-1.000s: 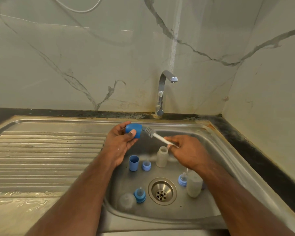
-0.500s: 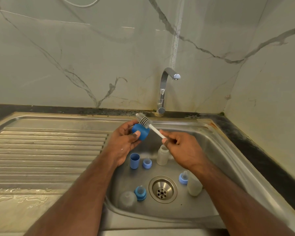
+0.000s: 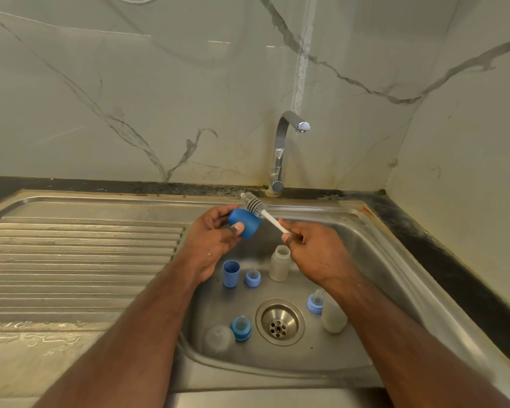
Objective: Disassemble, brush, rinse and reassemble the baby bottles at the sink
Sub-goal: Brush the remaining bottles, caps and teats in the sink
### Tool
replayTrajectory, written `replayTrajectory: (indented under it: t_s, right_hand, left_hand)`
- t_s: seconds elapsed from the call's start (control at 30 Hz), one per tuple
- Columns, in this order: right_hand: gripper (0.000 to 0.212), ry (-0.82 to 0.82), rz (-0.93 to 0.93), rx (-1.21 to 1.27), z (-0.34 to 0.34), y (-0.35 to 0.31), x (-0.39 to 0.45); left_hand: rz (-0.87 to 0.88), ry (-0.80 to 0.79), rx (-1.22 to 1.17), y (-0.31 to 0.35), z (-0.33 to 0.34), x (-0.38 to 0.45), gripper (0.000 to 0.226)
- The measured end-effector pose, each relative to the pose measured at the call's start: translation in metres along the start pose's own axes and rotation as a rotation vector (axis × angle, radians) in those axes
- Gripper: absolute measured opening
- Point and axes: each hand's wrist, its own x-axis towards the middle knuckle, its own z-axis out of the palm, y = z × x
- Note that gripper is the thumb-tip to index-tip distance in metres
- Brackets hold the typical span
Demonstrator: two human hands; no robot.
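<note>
Steel runs across the whole bench: we see 1 ribbed draining board [image 3: 80, 260] on the left and 1 sink basin [image 3: 374, 260] on the right, with 1 chrome tap [image 3: 283, 148] at the back wall. Moving rightward, we hold 1 blue bottle cap [image 3: 243, 226] in our left hand [image 3: 212, 242], thumb and fingers closed around it, above the basin's rear edge. Its dome is solid, matte blue and tilted. Touching its top is 1 bottle brush [image 3: 255, 203], grey bristles on a white stem, which our right hand [image 3: 315, 251] pinches tight by the stem.

On the basin floor we count 1 more blue cap [image 3: 231, 273] standing open end up, then 3 blue collars with clear teats: 1 pale one [image 3: 252, 277] just beside that cap, 1 darker one [image 3: 241, 328] left of the drain [image 3: 279, 321], and 1 pale one [image 3: 315, 301] right of the drain. We count 2 cloudy bottles: 1 upright [image 3: 279, 263] under our right hand, open-necked, and 1 [image 3: 333, 318] partly hidden by our right forearm. 1 clear domed cover [image 3: 218, 337] lies at the near left, touching the darker collar.
</note>
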Motion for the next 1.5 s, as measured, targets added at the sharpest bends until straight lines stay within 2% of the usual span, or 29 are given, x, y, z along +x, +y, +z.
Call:
replayTrajectory:
  t_s: [0.07, 0.2, 0.33, 0.47, 0.6, 0.73, 0.87, 0.97, 1.13, 1.27, 1.37, 1.5]
  right_hand:
    - [0.037, -0.011, -0.029, 0.044, -0.0011, -0.0011, -0.0044]
    - [0.038, 0.008, 0.011, -0.030, -0.0033, 0.0036, -0.0005]
    - [0.037, -0.004, -0.031, 0.055, -0.0028, -0.0002, -0.0044]
    - [0.038, 0.011, -0.012, -0.029, -0.0019, 0.0007, 0.0006]
    - [0.037, -0.002, -0.046, 0.032, -0.0023, -0.0013, -0.0050]
    - [0.040, 0.006, 0.012, -0.042, -0.0060, 0.0009, 0.0007]
    - [0.037, 0.004, -0.038, 0.057, -0.0034, -0.0026, -0.0057]
    - [0.040, 0.008, 0.014, -0.052, -0.0046, 0.0008, 0.0018]
    - [0.037, 0.004, -0.042, 0.011, -0.0040, -0.0023, -0.0053]
    - [0.039, 0.010, 0.020, -0.066, -0.0046, -0.0001, 0.0005]
    - [0.037, -0.008, -0.044, -0.005, -0.0025, -0.0048, -0.0058]
    - [0.038, 0.004, 0.000, -0.106, -0.0058, -0.0019, -0.0001]
  left_hand:
    - [0.001, 0.012, -0.031, 0.0010, -0.0012, 0.0003, 0.037]
    - [-0.014, 0.019, -0.114, 0.0024, -0.0036, 0.0011, 0.039]
    - [-0.022, 0.040, -0.116, 0.0024, -0.0036, 0.0008, 0.038]
    - [-0.037, 0.035, -0.171, 0.0032, -0.0057, 0.0019, 0.038]
    - [-0.035, 0.036, -0.172, 0.0030, -0.0051, 0.0013, 0.034]
    - [-0.045, 0.022, -0.183, 0.0030, -0.0049, 0.0012, 0.037]
    - [-0.042, 0.027, -0.171, 0.0026, -0.0049, 0.0012, 0.036]
    - [-0.048, 0.016, -0.156, 0.0016, -0.0040, 0.0003, 0.036]
    - [-0.038, 0.014, -0.125, 0.0018, -0.0040, 0.0002, 0.036]
    - [-0.023, -0.011, -0.040, 0.0005, -0.0007, -0.0013, 0.044]
    - [-0.012, 0.027, 0.015, 0.0001, -0.0002, 0.0009, 0.049]
    - [0.020, 0.004, 0.078, -0.0011, -0.0007, 0.0008, 0.048]
